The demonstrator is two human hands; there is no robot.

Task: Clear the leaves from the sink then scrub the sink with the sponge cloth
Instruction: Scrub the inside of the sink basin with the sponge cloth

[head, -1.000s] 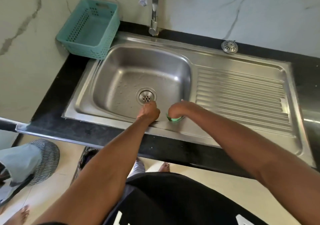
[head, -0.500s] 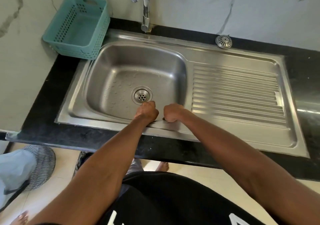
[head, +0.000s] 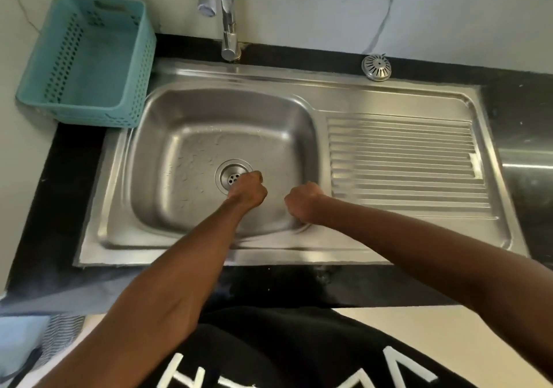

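Both hands, left (head: pixel 247 189) and right (head: pixel 303 203), fingers curled, contents hidden, over the wet sink (head: pixel 191 154); teal basket (head: pixel 86 58) holds nothing visible.

Both hands are curled with their backs to the camera, so whatever the left hand (head: pixel 247 190) or the right hand (head: pixel 303 200) may hold is hidden. The left hand covers the near edge of the drain (head: pixel 232 175). The tap (head: pixel 224 13) is cut off by the top edge. Both forearms and the black shirt (head: pixel 269 351) run off the frame's edges. At the lower left, a blue and striped fabric item (head: pixel 45 339) is cropped and too unclear to identify.
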